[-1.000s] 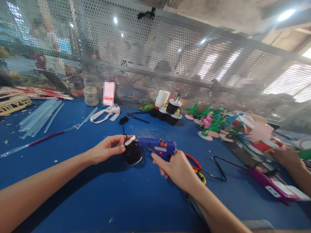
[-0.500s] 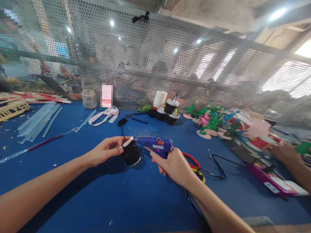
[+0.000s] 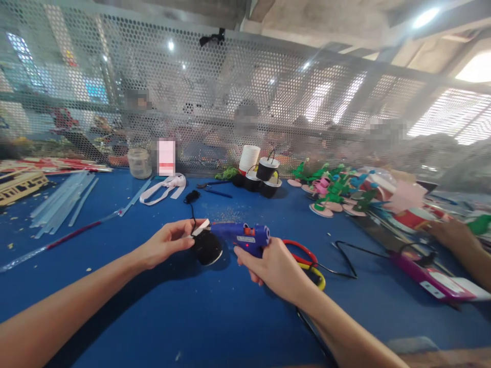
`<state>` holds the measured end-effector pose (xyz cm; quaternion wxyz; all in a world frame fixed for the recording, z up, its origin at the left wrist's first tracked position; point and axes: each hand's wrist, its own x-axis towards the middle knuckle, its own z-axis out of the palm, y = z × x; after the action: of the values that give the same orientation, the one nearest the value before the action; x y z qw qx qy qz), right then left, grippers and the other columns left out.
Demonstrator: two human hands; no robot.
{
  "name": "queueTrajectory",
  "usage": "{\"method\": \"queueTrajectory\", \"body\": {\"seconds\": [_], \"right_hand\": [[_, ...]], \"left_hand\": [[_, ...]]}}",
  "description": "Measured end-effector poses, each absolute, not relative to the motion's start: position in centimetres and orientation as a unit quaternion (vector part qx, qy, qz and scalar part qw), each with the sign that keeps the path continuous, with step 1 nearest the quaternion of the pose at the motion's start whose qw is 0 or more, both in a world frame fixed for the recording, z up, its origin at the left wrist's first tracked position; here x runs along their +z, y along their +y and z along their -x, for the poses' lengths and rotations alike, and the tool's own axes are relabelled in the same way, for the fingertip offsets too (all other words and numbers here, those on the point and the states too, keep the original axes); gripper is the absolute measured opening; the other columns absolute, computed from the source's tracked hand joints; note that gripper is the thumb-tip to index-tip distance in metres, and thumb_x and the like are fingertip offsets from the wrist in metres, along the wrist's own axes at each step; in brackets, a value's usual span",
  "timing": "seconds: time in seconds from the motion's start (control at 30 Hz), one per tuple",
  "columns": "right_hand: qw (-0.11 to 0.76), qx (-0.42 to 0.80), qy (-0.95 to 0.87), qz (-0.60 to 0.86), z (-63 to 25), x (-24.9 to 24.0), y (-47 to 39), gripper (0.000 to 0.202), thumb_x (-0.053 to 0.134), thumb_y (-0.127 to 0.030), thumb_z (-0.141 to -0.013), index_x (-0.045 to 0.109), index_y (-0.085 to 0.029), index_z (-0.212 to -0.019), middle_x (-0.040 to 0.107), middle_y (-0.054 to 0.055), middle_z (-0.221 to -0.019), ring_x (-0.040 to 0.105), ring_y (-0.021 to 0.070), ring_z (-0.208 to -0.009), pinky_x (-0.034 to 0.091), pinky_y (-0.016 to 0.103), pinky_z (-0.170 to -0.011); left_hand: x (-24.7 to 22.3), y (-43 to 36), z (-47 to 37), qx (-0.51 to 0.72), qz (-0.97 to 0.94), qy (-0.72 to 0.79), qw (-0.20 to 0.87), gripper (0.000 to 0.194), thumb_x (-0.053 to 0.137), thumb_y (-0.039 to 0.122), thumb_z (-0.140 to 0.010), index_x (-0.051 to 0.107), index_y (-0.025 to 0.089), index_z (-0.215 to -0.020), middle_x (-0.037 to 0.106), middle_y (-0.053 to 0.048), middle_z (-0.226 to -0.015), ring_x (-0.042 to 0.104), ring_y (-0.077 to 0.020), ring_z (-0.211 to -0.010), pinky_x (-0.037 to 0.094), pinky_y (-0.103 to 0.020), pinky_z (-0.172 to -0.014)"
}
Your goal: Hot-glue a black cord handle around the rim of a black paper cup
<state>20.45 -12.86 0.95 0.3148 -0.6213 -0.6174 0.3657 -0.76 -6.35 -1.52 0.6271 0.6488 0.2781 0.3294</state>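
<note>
My left hand [image 3: 169, 243] pinches a small paper cup [image 3: 207, 248] at its white rim; black yarn covers its side and it lies tilted just over the table. A black yarn strand [image 3: 192, 209] runs from the cup to a small bundle behind it. My right hand [image 3: 274, 263] is wrapped round the handle of a blue glue gun [image 3: 245, 236] with a small red light. The gun points left, its nozzle at the cup's rim; whether it touches is hard to tell.
Several black-wrapped cups [image 3: 266, 168] stand behind, near pliers [image 3: 215, 189]. Glue sticks [image 3: 63, 199] lie left, by a glass jar [image 3: 139, 163]. Right are green craft figures [image 3: 333, 189], a purple power strip [image 3: 431, 278], its black cable [image 3: 347, 258] and another person's hand [image 3: 450, 237].
The glue gun has shifted slightly left, its nozzle now over the cup's rim. The cup is turned a little, showing more of its rounded black side. Both hands keep their hold.
</note>
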Motion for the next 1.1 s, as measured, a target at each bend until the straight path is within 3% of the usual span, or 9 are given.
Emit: {"method": "queueTrajectory", "body": {"seconds": [0.4, 0.63, 0.83, 1.0, 1.1], "right_hand": [[0.326, 0.383, -0.619, 0.603, -21.2, 1.1, -12.2, 0.022, 0.050, -0.030, -0.071, 0.052, -0.016, -0.055, 0.044, -0.006, -0.032, 0.041, 0.0061, -0.029, 0.035, 0.017, -0.033], [0.446, 0.392, -0.537, 0.599, -23.1, 1.1, -8.1, 0.010, 0.058, -0.020, -0.067, 0.052, -0.015, -0.061, 0.051, -0.006, -0.043, 0.044, 0.0053, -0.035, 0.034, 0.017, -0.036], [0.378, 0.366, -0.528, 0.667, -23.7, -0.3, -3.0, 0.028, 0.048, -0.023, -0.080, 0.054, -0.011, -0.055, 0.058, 0.003, -0.056, 0.051, 0.0079, -0.046, 0.042, 0.021, -0.046], [0.296, 0.310, -0.533, 0.729, -22.9, -2.0, -0.8, 0.023, 0.047, -0.029, -0.083, 0.055, -0.013, -0.098, 0.058, 0.007, -0.096, 0.057, 0.0159, -0.080, 0.047, 0.034, -0.069], [0.290, 0.229, -0.561, 0.740, -22.1, -1.6, -1.0, 0.017, 0.052, -0.024, -0.079, 0.061, -0.011, -0.076, 0.057, 0.015, -0.097, 0.051, 0.0270, -0.098, 0.040, 0.038, -0.078]], "left_hand": [[-1.6, -6.3, 0.8, 0.330, -0.667, 0.279, 0.607, 0.023, 0.058, 0.026, -0.072, 0.041, 0.014, -0.062, 0.045, -0.012, -0.127, 0.035, -0.0283, -0.120, 0.026, -0.039, -0.094], [-1.5, -6.4, 0.9, 0.322, -0.720, 0.266, 0.554, 0.022, 0.054, 0.026, -0.075, 0.038, 0.016, -0.063, 0.045, -0.014, -0.125, 0.032, -0.0265, -0.122, 0.026, -0.039, -0.094], [-0.9, -6.9, 0.8, 0.293, -0.779, 0.286, 0.475, 0.019, 0.050, 0.020, -0.075, 0.035, 0.017, -0.062, 0.043, -0.015, -0.126, 0.037, -0.0254, -0.118, 0.030, -0.039, -0.091], [-0.3, -7.6, 0.6, 0.279, -0.804, 0.296, 0.435, 0.018, 0.046, 0.017, -0.074, 0.033, 0.018, -0.062, 0.052, -0.013, -0.114, 0.041, -0.0244, -0.115, 0.032, -0.038, -0.090], [-0.1, -7.8, 0.5, 0.272, -0.816, 0.301, 0.412, 0.017, 0.046, 0.017, -0.074, 0.033, 0.018, -0.063, 0.050, -0.014, -0.116, 0.045, -0.0231, -0.109, 0.033, -0.037, -0.088]]}}
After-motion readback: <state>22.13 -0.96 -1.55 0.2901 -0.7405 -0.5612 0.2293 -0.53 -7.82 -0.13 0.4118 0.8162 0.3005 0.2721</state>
